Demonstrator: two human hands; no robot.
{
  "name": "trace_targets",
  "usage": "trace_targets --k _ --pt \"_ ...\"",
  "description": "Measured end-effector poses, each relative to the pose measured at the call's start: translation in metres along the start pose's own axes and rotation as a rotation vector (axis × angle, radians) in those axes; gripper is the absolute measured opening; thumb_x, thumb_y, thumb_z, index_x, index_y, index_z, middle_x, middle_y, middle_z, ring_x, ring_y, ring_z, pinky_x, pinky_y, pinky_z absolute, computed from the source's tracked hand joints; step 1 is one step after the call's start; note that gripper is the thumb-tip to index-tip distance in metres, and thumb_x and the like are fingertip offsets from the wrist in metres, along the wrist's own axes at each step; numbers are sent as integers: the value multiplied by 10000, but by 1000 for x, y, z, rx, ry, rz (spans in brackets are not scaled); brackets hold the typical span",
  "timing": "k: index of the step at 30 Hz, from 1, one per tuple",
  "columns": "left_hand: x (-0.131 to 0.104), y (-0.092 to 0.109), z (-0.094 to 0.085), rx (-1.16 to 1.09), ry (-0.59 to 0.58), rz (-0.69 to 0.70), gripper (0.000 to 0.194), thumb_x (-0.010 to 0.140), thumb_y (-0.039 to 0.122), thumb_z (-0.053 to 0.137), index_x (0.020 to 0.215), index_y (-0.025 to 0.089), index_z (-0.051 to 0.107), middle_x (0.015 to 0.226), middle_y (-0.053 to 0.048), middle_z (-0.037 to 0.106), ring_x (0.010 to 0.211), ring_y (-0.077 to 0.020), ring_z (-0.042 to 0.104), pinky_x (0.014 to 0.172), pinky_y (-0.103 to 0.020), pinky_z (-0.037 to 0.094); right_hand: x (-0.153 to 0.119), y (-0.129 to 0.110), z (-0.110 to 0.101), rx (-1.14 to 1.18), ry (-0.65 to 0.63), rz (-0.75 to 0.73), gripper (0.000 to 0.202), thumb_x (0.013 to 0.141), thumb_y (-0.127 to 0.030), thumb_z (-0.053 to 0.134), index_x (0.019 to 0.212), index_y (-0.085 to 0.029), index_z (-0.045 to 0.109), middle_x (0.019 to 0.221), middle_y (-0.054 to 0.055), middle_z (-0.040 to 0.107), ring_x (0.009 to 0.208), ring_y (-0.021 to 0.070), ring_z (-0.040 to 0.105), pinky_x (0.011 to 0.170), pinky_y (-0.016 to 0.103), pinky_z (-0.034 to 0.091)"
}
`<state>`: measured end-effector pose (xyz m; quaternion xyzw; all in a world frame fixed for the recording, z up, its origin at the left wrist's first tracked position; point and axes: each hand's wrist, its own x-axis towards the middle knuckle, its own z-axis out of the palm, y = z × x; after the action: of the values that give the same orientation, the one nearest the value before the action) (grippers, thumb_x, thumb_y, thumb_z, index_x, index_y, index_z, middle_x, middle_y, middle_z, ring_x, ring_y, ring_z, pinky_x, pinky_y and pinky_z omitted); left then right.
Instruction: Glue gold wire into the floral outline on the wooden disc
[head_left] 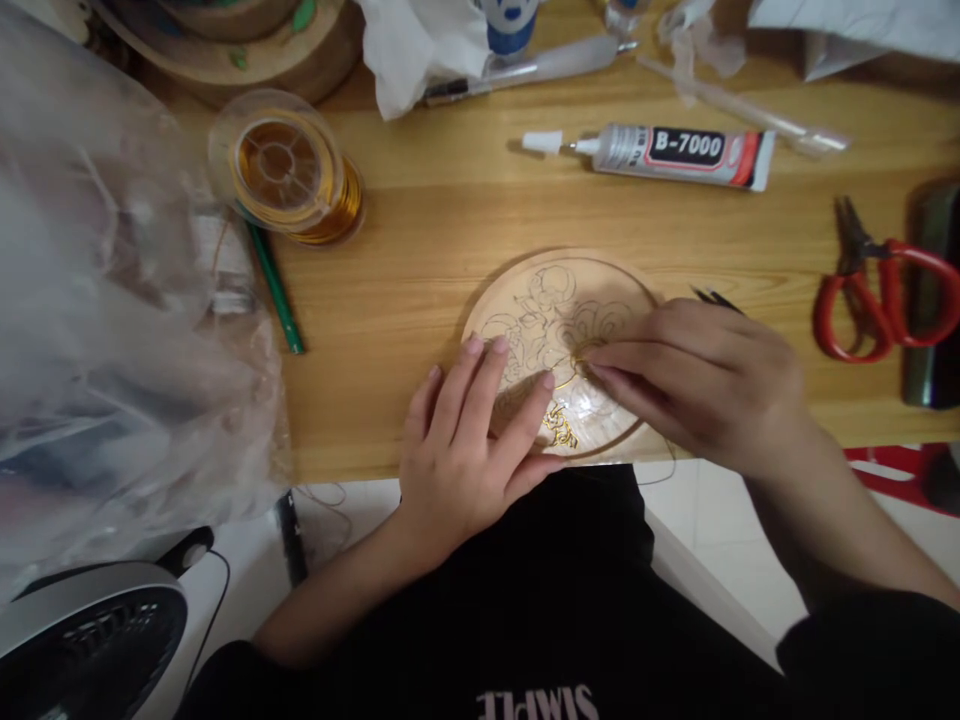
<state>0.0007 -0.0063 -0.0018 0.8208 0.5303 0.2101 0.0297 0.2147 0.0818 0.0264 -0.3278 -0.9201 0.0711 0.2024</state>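
A round wooden plate (pixel 495 300) with a pencil-like line drawing lies at the table's front edge. Shaped gold wire (pixel 560 426) sits on its lower part, and a thin loop of gold wire (pixel 564 378) curves near its middle. My left hand (pixel 469 440) rests on the plate's left side, fingers spread, its index fingertip touching the wire loop. My right hand (pixel 697 380) comes in from the right, thumb and fingers pinched on the loop's right end. The palm side of my right hand is hidden.
Behind the plate lies a glue tube (pixel 682 155). Red-handled pliers (pixel 862 290) are at right. A gold wire spool (pixel 285 170), green pencil (pixel 276 290) and plastic bag (pixel 135 300) are at left. A craft knife (pixel 532 68) and white tissue (pixel 420 45) lie at the back.
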Motion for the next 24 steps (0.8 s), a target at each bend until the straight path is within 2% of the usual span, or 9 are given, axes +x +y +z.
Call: trace_targets --k 4,9,12,16,21,24 --pt "0 1 0 -2 8 -8 589 1010 591 324 1346 198 608 1382 -194 592 1342 -334 519 1082 -443 367 -3 3 4 62 24 -13 73 917 -197 607 896 -226 670 802 17 716 704 150 643 653 296 539" --pt "1 1 -1 7 10 -29 598 1003 572 376 1304 115 615 1343 -182 633 1329 -302 537 1106 -411 371 -4 4 6 88 -31 47 91 914 -229 626 859 -255 694 775 0 712 689 153 660 651 307 568" --pt "1 2 -1 6 1 -30 608 997 578 384 1298 101 613 1343 -189 633 1337 -307 529 1106 -418 375 -4 5 6 86 -1 -4 86 906 -204 633 866 -252 692 778 3 714 685 158 661 643 310 574" --pt "1 1 -1 14 3 -30 608 997 588 378 1294 115 617 1338 -187 635 1343 -307 524 1098 -421 385 -4 7 6 110 61 -97 81 888 -128 627 918 -191 669 781 48 708 713 182 665 642 322 568" --pt "1 1 -1 13 -5 -17 602 996 585 377 1293 121 618 1340 -199 628 1347 -316 520 1086 -433 395 -4 8 5 66 44 -109 106 901 -126 607 884 -218 656 784 10 707 724 153 658 629 288 552" --pt "1 1 -1 19 -5 -18 601 1003 581 358 1293 123 617 1339 -194 630 1345 -306 522 1088 -425 397 -5 8 4 58 52 -137 90 873 -113 645 916 -192 648 776 24 701 735 165 668 608 293 542"
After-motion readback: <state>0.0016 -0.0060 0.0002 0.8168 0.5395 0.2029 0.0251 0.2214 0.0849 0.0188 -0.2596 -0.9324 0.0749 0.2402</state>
